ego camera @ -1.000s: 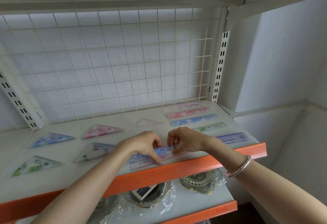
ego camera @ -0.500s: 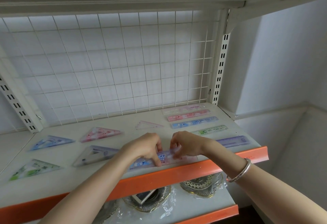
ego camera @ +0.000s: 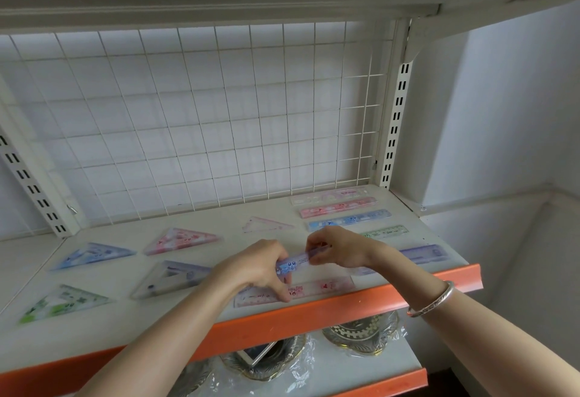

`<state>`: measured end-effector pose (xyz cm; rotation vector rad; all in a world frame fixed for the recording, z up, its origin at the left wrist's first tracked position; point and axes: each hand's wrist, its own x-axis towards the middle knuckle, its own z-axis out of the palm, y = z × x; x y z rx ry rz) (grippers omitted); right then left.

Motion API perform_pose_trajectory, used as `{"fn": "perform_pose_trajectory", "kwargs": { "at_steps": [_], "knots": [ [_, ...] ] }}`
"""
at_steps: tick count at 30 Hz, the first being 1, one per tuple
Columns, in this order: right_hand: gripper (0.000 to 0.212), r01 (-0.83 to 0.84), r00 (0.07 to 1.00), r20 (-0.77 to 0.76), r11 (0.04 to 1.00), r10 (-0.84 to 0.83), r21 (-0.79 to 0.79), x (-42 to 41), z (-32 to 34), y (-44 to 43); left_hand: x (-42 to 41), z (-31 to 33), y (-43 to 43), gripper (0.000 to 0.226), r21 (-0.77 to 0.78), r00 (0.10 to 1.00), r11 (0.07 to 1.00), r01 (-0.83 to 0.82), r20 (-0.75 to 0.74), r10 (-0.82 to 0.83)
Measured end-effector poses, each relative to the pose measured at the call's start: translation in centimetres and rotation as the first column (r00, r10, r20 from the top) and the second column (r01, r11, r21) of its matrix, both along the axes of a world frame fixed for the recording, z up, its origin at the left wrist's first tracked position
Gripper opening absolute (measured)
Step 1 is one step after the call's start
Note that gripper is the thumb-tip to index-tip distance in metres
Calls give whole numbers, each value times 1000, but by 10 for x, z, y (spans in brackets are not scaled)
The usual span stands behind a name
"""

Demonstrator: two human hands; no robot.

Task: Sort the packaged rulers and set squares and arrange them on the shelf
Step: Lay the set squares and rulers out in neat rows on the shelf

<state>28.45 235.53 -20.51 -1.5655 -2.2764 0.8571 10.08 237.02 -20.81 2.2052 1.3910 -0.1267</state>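
set squares [ego camera: 182, 241]: 5 (blue, pink, purple, green, clear) | rulers [ego camera: 337, 207]: 7 (row of five at 2 o'clock, front ruler [ego camera: 323, 287] at 6 o'clock, held ruler [ego camera: 298, 262]) | hands: 2, left hand [ego camera: 255, 266], right hand [ego camera: 342, 247] | bracelet [ego camera: 439, 299]: 1 | wrapped plates [ego camera: 364, 334]: 3

One wide-angle camera worn on the head supplies the only view. It faces forward and slightly down at the shelf [ego camera: 125, 334] at close range. The wire grid [ego camera: 194, 120] fills 9 to 1 o'clock, the white wall [ego camera: 502, 114] 3 o'clock, the lower shelf [ego camera: 405, 362] 6 o'clock.
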Motion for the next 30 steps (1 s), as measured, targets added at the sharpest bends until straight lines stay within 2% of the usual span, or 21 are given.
{"fn": "perform_pose_trajectory", "kwargs": {
  "at_steps": [3, 8, 15, 18, 23, 30],
  "knots": [
    [7, 2, 1000, -25, 1000, -2, -3, 2, 2, -2, 3, 2, 1, 30, 7, 1000, 1000, -7, -18, 7],
    [9, -21, 1000, 11, 1000, 21, -20, 2, -1, -8, 6, 4, 1, 49, 47, 994, 998, 43, -98, -38],
    [39, -42, 988, 151, 998, 34, 45, -6, -5, -15, 0, -1, 1, 41, 104, 998, 994, 42, -41, -38],
    [45, -1, 979, 203, 998, -10, 58, -12, -5, -15, -1, -2, 0, 44, 128, 999, 991, 27, -41, -21],
    [37, 31, 959, 278, 997, -50, 73, -21, -7, -13, 0, -2, -3, 45, 187, 997, 982, 42, -67, -30],
    [36, -1, 939, 343, 997, -24, 72, -24, -6, -14, -2, -5, -7, 48, 163, 998, 986, 23, -68, -12]
  ]
}}
